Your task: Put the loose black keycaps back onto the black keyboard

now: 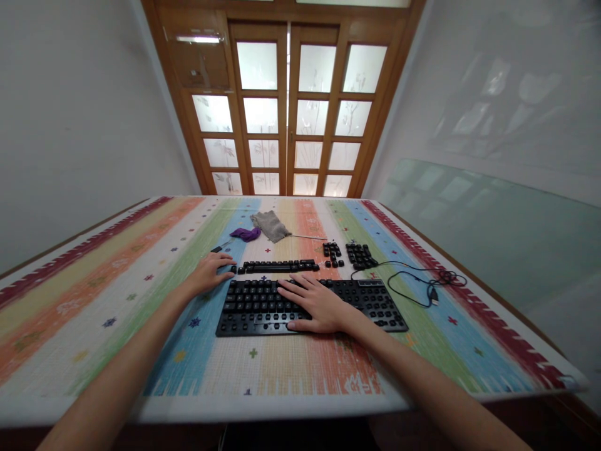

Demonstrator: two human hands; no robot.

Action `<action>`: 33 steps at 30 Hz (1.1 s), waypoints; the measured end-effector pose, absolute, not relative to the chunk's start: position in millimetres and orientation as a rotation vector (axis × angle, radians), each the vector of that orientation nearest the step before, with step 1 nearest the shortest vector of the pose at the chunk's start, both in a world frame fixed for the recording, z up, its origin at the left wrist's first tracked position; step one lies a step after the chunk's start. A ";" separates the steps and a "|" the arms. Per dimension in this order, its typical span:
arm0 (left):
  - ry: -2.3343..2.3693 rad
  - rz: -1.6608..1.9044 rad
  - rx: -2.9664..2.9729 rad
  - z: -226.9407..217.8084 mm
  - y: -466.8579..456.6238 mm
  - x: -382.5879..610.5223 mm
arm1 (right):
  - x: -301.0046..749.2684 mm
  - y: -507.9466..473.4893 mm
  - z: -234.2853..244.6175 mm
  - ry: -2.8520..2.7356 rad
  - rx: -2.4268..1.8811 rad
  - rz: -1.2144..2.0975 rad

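A black keyboard lies in front of me. Its front row and right-hand block look stripped of keycaps. My right hand is spread over its middle, fingers apart and palm down, holding nothing. Beyond the keyboard's back left corner, my left hand has thumb and fingertips on either side of a small black keycap. That keycap is at the left end of a row of loose keycaps, which includes a long space bar. More loose keycaps lie grouped behind the keyboard's right part.
A grey cloth, a purple cloth and a thin rod lie farther back. A small black object is beside my left hand. The coiled USB cable spreads right on the striped tablecloth.
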State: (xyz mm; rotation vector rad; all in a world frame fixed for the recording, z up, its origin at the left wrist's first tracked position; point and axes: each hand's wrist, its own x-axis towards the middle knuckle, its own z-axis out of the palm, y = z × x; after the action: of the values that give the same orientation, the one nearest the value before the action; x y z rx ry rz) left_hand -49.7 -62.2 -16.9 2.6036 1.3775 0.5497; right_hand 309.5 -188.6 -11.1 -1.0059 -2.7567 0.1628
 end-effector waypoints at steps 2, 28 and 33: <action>1.379 0.553 2.604 -16.6 -60.8 -49.2 | 309.5 -188.3 -11.2 -2.757 -1.005 0.162; 1.470 0.638 2.551 -14.5 -58.9 -46.9 | 309.4 -188.1 -10.2 -2.768 -1.010 0.177; 1.510 0.648 2.522 -11.3 -59.8 -58.7 | 308.9 -188.7 -9.3 -2.762 -1.009 0.172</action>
State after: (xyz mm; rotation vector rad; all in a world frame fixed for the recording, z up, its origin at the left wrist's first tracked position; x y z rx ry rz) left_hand -58.7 -59.8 -11.3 2.5224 1.5102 0.6480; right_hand 308.9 -188.7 -9.3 -1.0089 -2.7622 0.1724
